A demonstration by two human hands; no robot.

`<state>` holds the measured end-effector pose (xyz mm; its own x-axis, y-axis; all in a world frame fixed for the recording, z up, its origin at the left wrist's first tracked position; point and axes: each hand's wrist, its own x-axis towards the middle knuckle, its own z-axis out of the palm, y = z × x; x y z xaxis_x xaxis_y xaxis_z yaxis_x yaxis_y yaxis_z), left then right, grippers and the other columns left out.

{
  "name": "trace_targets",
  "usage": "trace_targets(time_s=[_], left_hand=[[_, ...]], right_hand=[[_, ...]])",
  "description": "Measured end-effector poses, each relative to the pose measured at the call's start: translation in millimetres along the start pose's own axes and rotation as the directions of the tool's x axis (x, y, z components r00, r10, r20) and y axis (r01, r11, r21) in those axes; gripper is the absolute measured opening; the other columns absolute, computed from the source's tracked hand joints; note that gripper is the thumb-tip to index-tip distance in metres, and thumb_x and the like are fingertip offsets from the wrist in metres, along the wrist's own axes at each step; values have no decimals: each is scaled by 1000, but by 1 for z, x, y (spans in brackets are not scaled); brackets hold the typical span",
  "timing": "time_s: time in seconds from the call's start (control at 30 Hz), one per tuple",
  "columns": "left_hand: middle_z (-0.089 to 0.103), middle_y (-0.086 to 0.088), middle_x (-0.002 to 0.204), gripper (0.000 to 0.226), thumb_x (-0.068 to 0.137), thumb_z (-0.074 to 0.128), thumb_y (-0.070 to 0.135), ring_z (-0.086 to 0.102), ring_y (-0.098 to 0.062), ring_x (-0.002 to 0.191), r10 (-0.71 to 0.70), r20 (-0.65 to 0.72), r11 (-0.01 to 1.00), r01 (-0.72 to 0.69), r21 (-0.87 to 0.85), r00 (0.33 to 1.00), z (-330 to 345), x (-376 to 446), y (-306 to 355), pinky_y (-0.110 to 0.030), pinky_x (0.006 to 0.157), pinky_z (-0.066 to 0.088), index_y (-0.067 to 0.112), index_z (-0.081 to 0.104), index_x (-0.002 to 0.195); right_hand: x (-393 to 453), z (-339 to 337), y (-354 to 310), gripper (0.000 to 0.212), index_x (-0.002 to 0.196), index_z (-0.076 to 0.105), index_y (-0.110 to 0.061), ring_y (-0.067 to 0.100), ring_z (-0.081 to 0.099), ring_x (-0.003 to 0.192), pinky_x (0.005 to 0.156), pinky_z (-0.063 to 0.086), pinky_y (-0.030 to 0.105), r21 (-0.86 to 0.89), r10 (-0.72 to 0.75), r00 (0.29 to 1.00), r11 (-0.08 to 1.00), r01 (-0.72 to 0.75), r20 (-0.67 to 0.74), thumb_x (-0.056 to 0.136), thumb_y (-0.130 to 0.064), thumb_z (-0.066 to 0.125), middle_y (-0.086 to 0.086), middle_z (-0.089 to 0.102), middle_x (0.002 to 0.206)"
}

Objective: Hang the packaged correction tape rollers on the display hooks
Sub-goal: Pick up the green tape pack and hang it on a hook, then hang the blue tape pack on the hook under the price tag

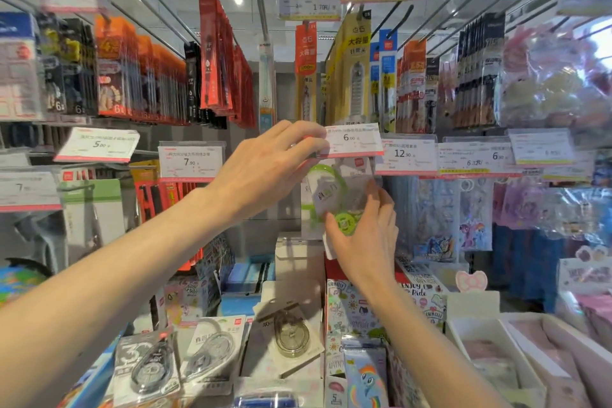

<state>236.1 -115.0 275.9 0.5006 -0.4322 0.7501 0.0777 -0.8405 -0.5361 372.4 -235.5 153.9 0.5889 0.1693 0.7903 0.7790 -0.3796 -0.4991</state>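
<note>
the left hand pinches a price tag upward, apparently to bare the hook behind it, while the right hand's grip holds a green correction tape package just beneath.

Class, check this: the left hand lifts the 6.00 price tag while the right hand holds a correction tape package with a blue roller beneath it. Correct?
Not quite. In the head view the roller inside the correction tape package is green, not blue. The rest stands: the left hand lifts the 6.00 price tag, and the right hand holds the package beneath it.
</note>
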Motion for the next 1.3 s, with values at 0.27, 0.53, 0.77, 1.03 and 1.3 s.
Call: trace_targets(time_s=[0.27, 0.53, 0.77, 1.03, 1.3], left_hand=[[51, 0, 143, 29, 103, 54, 23, 56, -22, 115, -59, 3, 998, 59, -31, 998, 6, -4, 5, -41, 51, 56, 16, 57, 131], [47, -4, 149, 41, 100, 56, 28, 56, -23, 122, -167, 27, 979, 169, -112, 986, 3, -31, 12, -44, 71, 60, 16, 52, 139], [51, 1, 138, 39, 100, 55, 33, 57, -17, 120, -355, 158, 893, 384, -235, 921, -8, -121, 29, -39, 88, 56, 18, 53, 136], [57, 2, 124, 55, 89, 38, 54, 61, -25, 112, -541, 627, 724, 689, 8, 560, 1, -269, 24, -38, 86, 49, 22, 57, 130], [42, 4, 142, 59, 89, 36, 64, 40, -22, 133, -444, 854, 730, 662, 170, 271, 9, -353, 28, -45, 108, 42, 30, 49, 135]], right_hand=[[18, 30, -6, 100, 155, 9, -14, 37, 29, 142, 112, 34, 54, -36, 130, 979, 991, -126, 155, 86, -66, 59, 14, 22, 156], [7, 22, 4, 102, 157, 8, -14, 37, 29, 144, 113, 35, 50, 33, 125, 974, 990, -134, 189, 86, -71, 52, 16, 16, 160], [-29, -1, 10, 86, 156, 18, -14, 32, 33, 140, 111, 36, 51, 30, -51, 973, 999, 45, 223, 92, -56, 58, 14, 29, 154], [-75, 35, -15, 55, 137, 51, -17, 28, 50, 122, 99, 44, 41, -43, -355, 642, 854, 518, 680, 93, -49, 57, 5, 52, 134], [-119, 77, -47, 56, 123, 62, -23, 19, 60, 102, 90, 51, 35, 139, -200, 78, 868, 477, 977, 85, -64, 62, -4, 65, 115]])
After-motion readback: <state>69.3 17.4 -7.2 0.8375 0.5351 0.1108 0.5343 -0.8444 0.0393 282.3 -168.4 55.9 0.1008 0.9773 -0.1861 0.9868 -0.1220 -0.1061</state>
